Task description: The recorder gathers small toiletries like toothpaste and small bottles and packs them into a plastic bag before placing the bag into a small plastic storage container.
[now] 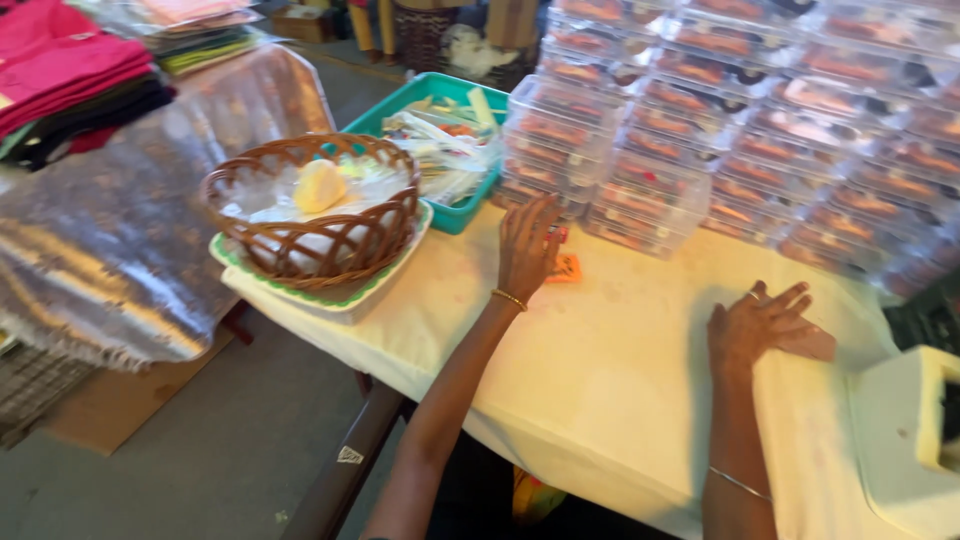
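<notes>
Hands rest on the cloth-covered table (600, 380). Left hand (527, 245) lies at 12 o'clock, fingers spread, gripping nothing, fingertips touching a small orange tag (564, 267) just short of the stacked clear plastic boxes (700, 130). Right hand (762, 322) lies flat at 3 o'clock, fingers splayed, empty. Wicker basket (315, 215) sits at 10 o'clock on a tray.

Two bare hands, the left hand (527, 245) and the right hand (762, 322), each with one thin bangle. One brown wicker basket (312, 205) on one green-rimmed tray (330, 292). One teal tub (452, 215). One small orange card (565, 267). Clear plastic boxes (745, 125) stacked in dozens, too many and too blurred to count.
</notes>
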